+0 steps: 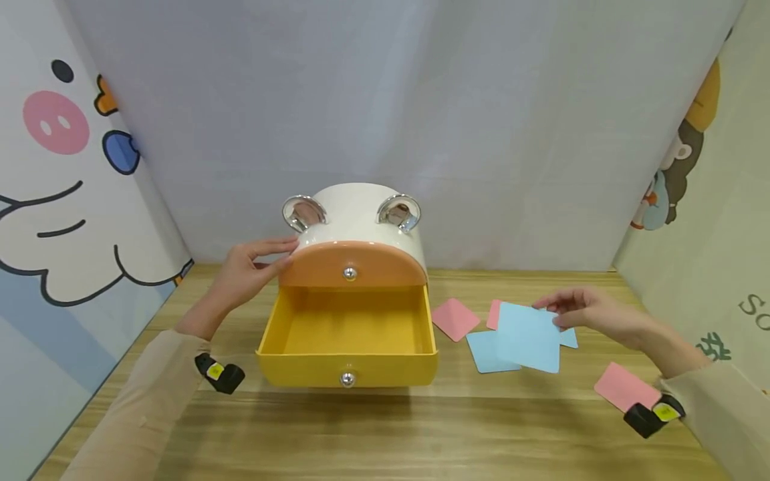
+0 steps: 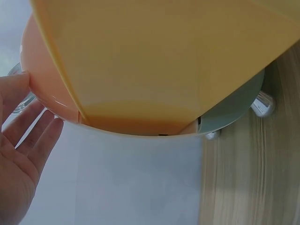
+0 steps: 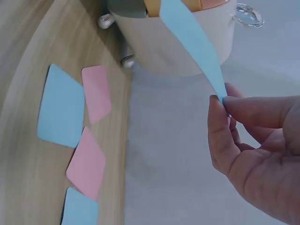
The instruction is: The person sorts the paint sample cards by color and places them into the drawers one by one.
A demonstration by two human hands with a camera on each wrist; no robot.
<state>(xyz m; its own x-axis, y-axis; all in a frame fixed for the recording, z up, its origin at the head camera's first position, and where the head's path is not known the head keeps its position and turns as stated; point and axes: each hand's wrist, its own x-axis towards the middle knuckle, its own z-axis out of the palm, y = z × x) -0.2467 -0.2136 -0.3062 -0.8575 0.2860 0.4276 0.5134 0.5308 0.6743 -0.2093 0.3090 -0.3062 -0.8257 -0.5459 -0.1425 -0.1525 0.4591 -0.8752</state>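
My right hand pinches a light blue square card by its edge between thumb and fingers, raised above the table. In the right wrist view the held card appears almost edge-on. My left hand rests against the left side of a white animal-shaped drawer box, its thumb near the rim of the orange upper front. Below that, the yellow drawer is pulled out, with nothing visible inside. In the left wrist view, the left hand's fingers look fairly straight.
On the wooden table right of the box lie a pink card, a blue card, and other cards partly covered. Another pink card lies near the right wrist. Silver ears stick up from the box. Printed walls stand on both sides.
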